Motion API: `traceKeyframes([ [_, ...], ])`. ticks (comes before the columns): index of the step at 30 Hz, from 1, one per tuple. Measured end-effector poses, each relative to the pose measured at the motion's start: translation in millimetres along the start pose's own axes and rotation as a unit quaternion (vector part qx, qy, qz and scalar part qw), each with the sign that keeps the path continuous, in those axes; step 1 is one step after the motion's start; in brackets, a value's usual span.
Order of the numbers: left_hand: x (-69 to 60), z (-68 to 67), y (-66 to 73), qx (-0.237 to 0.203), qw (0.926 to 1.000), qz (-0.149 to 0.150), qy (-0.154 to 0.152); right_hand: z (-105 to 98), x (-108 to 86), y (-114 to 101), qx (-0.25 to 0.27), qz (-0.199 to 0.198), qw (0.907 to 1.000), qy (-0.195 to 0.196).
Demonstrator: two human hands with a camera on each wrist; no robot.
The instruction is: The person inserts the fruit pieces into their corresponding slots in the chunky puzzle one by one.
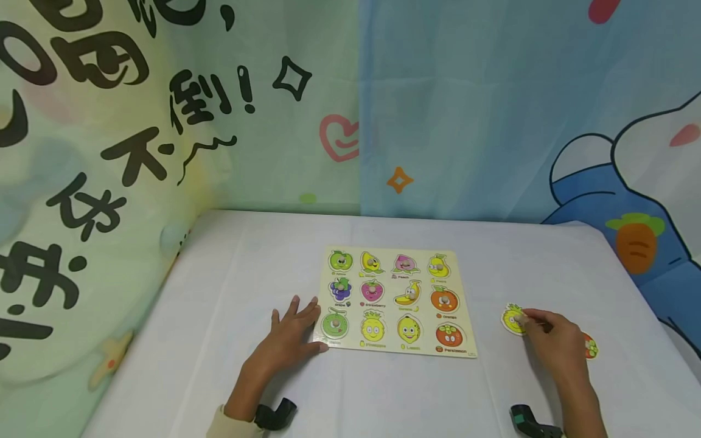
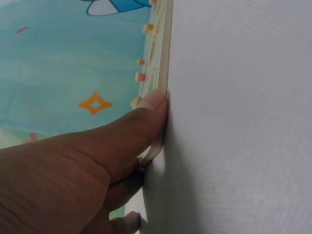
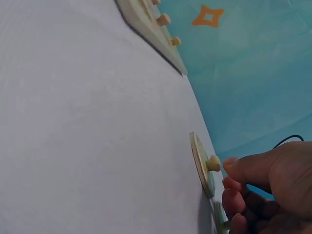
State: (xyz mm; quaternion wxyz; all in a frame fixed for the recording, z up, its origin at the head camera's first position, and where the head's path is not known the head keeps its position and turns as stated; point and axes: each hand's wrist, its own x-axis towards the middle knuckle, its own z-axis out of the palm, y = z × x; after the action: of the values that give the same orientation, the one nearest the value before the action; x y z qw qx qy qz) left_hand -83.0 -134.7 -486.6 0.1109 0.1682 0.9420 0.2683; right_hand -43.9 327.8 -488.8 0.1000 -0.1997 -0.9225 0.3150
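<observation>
In the head view, the left hand (image 1: 290, 337) rests at the lower-left corner of a fruit knob puzzle board (image 1: 390, 307). The left wrist view shows its thumb (image 2: 153, 102) along the board's edge, other fingers beneath. The right hand (image 1: 555, 347) hovers at a pineapple puzzle piece (image 1: 512, 319). Up close, the piece's wooden knob (image 3: 213, 164) shows whole, with the thumb tip (image 3: 230, 165) just short of it and the fingers loosely bent. A persimmon piece (image 1: 591, 347) peeks out from behind the right hand. Whatever lies directly under that hand is hidden.
A white cloth covers the table (image 1: 263, 255). Printed curtains (image 1: 465, 109) hang behind it and along the left side. Black devices sit at the left wrist (image 1: 275, 415) and the right wrist (image 1: 533, 423). Several small knobs (image 3: 163, 19) stick up from the board.
</observation>
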Motion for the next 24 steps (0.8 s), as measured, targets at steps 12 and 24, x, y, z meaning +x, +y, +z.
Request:
traceKeyframes([
  [12, 0.6, -0.1, 1.3, 0.003, 1.0, 0.0, 0.001, 11.8, 6.7, 1.4, -0.024, -0.019, 0.9993, -0.019],
  [24, 1.3, 1.2, -1.7, 0.003, 1.0, 0.0, 0.001, 12.0, 8.7, -10.9, -0.033, 0.023, 0.9989, -0.024],
])
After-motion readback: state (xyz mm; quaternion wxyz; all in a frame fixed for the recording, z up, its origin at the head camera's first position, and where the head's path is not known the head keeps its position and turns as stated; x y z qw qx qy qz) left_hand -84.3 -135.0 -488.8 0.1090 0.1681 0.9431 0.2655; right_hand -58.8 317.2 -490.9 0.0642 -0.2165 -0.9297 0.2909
